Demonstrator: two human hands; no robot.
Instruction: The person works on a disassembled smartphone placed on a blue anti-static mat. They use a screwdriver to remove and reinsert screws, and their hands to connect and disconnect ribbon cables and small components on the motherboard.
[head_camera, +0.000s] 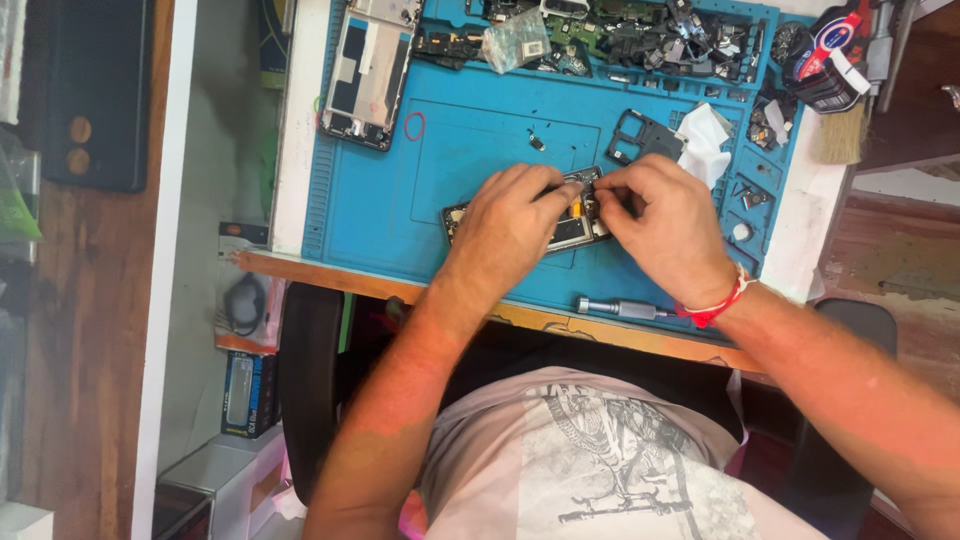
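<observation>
An opened phone (572, 232) lies on a blue repair mat (470, 150), its insides showing. My left hand (505, 225) rests over the phone's left part, with fingertips pinched at its upper edge near a small orange part. My right hand (665, 225) covers the phone's right end, fingers pinched close to the left fingertips. Whatever small piece or tool sits between the fingers is hidden. A red band is around my right wrist.
A second dismantled phone frame (365, 70) lies at the mat's top left. Loose parts fill the trays (640, 35) along the mat's far edge. A black bracket (645, 135), white tissue (705, 140), a metal screwdriver (625, 308) near the front edge and a brush (840, 130) lie around.
</observation>
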